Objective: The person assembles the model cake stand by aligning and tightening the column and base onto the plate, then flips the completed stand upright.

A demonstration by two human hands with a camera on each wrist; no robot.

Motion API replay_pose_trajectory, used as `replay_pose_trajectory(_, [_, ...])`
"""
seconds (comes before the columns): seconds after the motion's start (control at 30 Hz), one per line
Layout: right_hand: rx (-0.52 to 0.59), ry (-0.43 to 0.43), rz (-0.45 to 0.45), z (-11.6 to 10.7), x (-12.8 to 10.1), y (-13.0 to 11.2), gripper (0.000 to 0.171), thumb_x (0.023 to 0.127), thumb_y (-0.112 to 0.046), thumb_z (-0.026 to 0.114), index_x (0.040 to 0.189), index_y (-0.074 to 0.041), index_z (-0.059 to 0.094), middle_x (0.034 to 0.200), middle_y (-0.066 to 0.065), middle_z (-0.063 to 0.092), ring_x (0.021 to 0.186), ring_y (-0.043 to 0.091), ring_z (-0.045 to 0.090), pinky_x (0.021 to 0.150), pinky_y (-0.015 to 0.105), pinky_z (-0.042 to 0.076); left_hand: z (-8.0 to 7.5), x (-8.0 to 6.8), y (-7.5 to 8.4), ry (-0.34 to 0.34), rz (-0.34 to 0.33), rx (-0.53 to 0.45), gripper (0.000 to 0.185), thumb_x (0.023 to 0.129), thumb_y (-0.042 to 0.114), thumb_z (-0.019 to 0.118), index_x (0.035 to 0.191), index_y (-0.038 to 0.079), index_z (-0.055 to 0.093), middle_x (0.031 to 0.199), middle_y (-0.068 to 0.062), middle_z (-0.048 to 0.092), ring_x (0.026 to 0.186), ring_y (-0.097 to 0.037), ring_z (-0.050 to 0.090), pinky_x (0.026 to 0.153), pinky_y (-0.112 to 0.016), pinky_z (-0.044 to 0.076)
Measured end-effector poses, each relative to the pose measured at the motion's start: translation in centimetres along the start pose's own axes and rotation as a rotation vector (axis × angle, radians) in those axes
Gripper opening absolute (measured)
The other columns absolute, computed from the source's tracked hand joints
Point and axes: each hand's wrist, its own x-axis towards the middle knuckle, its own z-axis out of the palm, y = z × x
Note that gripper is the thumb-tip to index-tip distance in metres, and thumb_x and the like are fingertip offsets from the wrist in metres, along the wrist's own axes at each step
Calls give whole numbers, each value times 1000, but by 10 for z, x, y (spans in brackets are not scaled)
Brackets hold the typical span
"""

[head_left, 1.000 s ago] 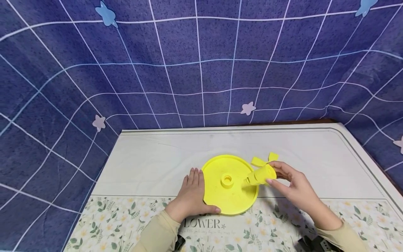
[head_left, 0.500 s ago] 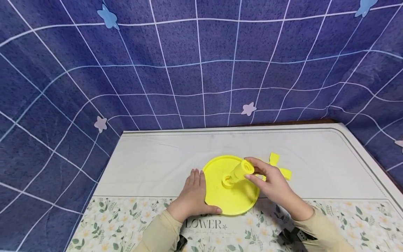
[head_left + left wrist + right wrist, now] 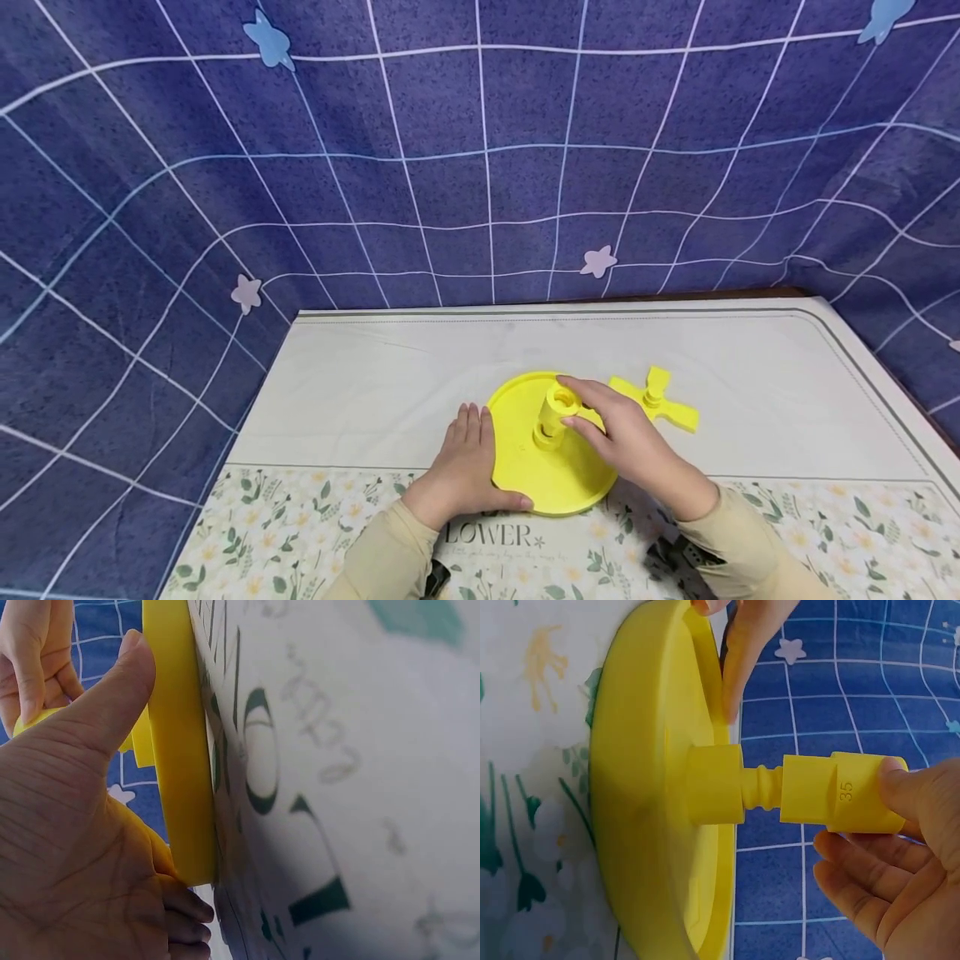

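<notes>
Yellow post (image 3: 556, 410) upright on yellow disc (image 3: 525, 467)

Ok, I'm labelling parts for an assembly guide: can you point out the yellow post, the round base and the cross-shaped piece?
yellow post (image 3: 832, 791), right wrist view, on its thick upper barrel.
round base (image 3: 525, 467), head view, on its bare flat floor.
cross-shaped piece (image 3: 660, 400), head view, on its centre hub.
</notes>
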Motion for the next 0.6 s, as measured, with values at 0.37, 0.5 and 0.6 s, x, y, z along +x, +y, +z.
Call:
replay_pose_trajectory(0.37, [-71, -36, -2, 9, 2, -3, 51, 87, -19, 74, 134, -5, 58, 127, 13, 63, 116, 30, 60, 96, 46, 48, 0, 1, 1, -20, -5, -7, 135, 68, 77, 68, 152, -10, 9, 156, -34, 3, 145, -44, -2, 117, -52, 12])
replay_pose_trajectory(0.5, [-71, -9, 4, 11, 3, -2, 51, 86, -22, 76, 131, -5, 60, 126, 11, 64, 116, 29, 61, 96, 45, 48, 0, 1, 1, -22, -8, -11, 134, 69, 77, 68, 152, -10, 8, 156, -34, 3, 145, -44, -2, 117, -52, 12])
replay_pose_trajectory(0.6, [-82, 5, 17, 13, 4, -1, 52, 85, -24, 77, 130, -5, 60, 124, 10, 65, 113, 28, 62, 93, 44, 50, -1, 1, 0, -22, -8, -12, 135, 69, 77, 68, 152, -11, 8, 156, -34, 3, 145, -44, -2, 117, -52, 12])
